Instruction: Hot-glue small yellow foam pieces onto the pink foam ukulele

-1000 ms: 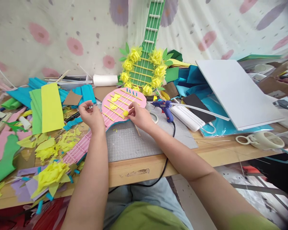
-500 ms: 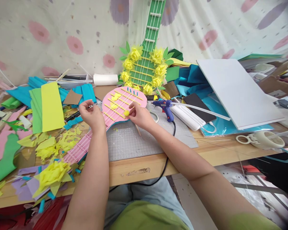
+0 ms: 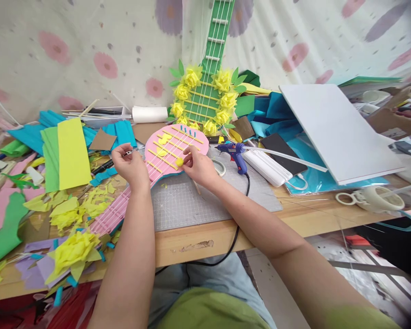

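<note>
A pink paper guitar [image 3: 171, 148] with yellow bars and white strings lies across the grey cutting mat [image 3: 192, 201]. My right hand [image 3: 199, 167] pinches a small yellow paper piece [image 3: 180, 161] against the guitar's lower edge. My left hand [image 3: 130, 164] is closed on a thin metal tool [image 3: 130, 151] at the guitar's left side, fingers curled. A blue glue gun [image 3: 235, 155] rests just right of my right hand, its black cord running off the table edge.
A green paper guitar with yellow flowers [image 3: 205, 98] leans on the flowered cloth behind. Yellow scraps [image 3: 75, 208] and coloured sheets [image 3: 68, 153] cover the left. A white board [image 3: 335, 132], a dark phone [image 3: 282, 153] and white scissors [image 3: 366, 198] lie on the right.
Almost nothing has changed: both hands stay at the pink guitar, with only a slight drift to the left of the view.
</note>
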Tool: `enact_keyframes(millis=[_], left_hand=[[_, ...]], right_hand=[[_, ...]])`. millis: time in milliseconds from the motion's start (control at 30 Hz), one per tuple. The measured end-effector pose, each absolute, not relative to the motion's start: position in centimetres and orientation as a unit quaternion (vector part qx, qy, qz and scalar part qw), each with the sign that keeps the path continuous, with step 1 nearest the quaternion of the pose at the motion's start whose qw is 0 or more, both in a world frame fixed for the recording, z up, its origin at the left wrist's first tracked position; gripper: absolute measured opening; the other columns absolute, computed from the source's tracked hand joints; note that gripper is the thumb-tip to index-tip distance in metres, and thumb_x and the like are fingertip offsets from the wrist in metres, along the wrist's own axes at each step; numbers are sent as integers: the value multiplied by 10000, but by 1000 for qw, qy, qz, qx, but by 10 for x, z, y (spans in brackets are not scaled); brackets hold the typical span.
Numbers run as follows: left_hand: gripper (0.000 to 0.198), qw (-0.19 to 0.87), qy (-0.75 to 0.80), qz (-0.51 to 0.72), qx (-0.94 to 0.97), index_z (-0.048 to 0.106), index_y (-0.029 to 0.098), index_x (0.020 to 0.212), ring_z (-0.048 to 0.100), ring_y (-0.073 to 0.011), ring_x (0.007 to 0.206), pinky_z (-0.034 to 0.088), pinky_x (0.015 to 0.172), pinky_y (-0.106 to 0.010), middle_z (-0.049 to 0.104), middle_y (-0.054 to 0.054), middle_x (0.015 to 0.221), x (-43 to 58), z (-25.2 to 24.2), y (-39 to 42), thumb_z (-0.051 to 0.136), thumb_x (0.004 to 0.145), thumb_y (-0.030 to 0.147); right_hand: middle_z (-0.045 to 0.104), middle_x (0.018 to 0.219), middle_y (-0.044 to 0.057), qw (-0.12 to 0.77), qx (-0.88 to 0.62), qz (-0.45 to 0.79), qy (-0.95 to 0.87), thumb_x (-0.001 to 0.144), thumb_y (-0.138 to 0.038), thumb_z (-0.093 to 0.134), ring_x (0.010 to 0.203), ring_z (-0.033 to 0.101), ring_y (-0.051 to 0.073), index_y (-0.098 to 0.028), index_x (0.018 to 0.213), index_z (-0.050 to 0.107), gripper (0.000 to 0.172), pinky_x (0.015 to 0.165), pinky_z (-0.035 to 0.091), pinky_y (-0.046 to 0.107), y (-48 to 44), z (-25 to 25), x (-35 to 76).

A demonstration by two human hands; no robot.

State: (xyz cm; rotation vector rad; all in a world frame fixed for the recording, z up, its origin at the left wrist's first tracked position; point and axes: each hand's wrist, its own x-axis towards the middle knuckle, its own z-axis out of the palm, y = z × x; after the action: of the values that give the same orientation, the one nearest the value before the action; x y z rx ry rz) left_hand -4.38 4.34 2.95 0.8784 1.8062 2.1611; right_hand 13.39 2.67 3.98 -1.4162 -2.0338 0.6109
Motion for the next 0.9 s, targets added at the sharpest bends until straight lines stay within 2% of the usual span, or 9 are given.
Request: enact_keyframes(millis=[167,300,433,500,567,633,800,900], left_hand=[[280,87,601,738,294,485,180,885,502,-66,606,455,607,-206,538,9,865,-47,26,45,465,664,9],[213,88,584,756,283,473,171,905,474,-67,583,425,504,-201,519,7,840,-45,29,43,519,723,71],[169,97,568,764,290,469,170,860,482,-78,585,394,447,-194,512,17,760,-43,30,43,589,745,142],[152,94,568,764,293,463,178,843,487,-79,581,391,440,-192,517,20,744,-44,31,42,592,763,164],[139,75,570,767,285,452,187,840,483,-77,578,388,434,-188,510,23,741,-47,31,42,578,782,173],[115,52,572,771,274,439,192,831,462,-71,554,380,422,-188,498,27,745,-50,31,40,550,804,178],[98,48,568,771,285,400,194,791,376,-43,426,362,410,-210,461,49,707,-53,32,38,436,879,217],[71,46,569,768,290,408,191,813,376,-45,431,355,417,-215,474,42,726,-53,30,39,431,878,210]], right_hand=[[676,938,25,226,-498,265,-794,751,-229,602,823,609,144,-209,926,512,197,706,421,260,24,59,170],[663,844,11,164,-522,262,-795,767,-218,540,770,598,159,-219,845,566,82,699,433,282,7,62,239],[663,854,34,175,-651,155,-722,764,-231,478,792,592,204,-242,817,591,125,726,442,338,-8,47,317],[657,976,93,215,-725,28,-654,748,-234,467,956,564,268,-229,903,590,198,816,430,404,-6,37,349],[619,1131,142,237,-752,-63,-612,737,-253,478,1126,482,328,-200,1091,549,365,904,384,474,3,26,372],[605,1183,152,231,-758,-74,-606,722,-233,475,1186,439,340,-180,1190,496,472,943,355,503,14,17,387],[643,1127,137,226,-763,-70,-602,706,-216,460,1196,431,333,-145,1159,499,460,976,331,507,31,6,395],[650,1115,140,230,-760,-65,-605,690,-222,464,1177,442,337,-143,1135,507,454,969,339,503,32,5,392]])
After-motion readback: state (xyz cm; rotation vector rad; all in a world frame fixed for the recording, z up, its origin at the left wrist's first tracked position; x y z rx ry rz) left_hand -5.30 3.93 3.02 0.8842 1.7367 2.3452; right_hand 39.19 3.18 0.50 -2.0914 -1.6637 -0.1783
